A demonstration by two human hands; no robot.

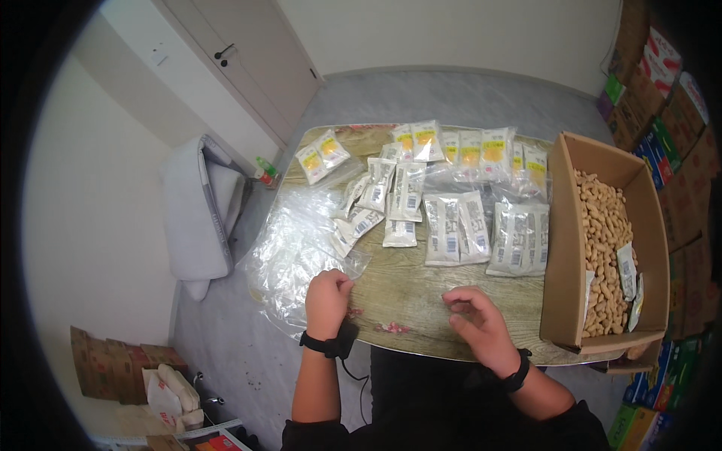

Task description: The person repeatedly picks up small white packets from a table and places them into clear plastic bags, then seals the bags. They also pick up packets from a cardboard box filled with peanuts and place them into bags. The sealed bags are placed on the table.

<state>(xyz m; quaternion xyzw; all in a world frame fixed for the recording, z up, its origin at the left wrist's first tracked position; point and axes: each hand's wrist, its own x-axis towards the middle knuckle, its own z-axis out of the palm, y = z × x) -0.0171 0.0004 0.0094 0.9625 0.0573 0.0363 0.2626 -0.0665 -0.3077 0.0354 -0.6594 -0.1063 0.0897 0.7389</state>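
Observation:
My left hand (pixel 331 293) has its fingertips at the near edge of a heap of clear plastic bags (pixel 293 248); whether it pinches the film cannot be told. My right hand (pixel 474 315) hovers over the near part of the wood-patterned table (pixel 406 287), fingers curved and apart, holding nothing. Beyond them lie white packets with printed backs (pixel 375 186), some loose and overlapping. Clear bags with white packets (pixel 458 228) lie farther right, beside another such bag (pixel 518 239). Yellow-marked white packets (pixel 496 152) line the far edge, and a pair (pixel 322 155) lies far left.
A cardboard box (pixel 564 242) of peanuts in shells (pixel 606 242) stands at the table's right end, with several white packets inside. Stacked cartons (pixel 688 208) rise beyond it. A folded grey cushioned item (pixel 197 220) stands left of the table. A cable hangs near my left wrist.

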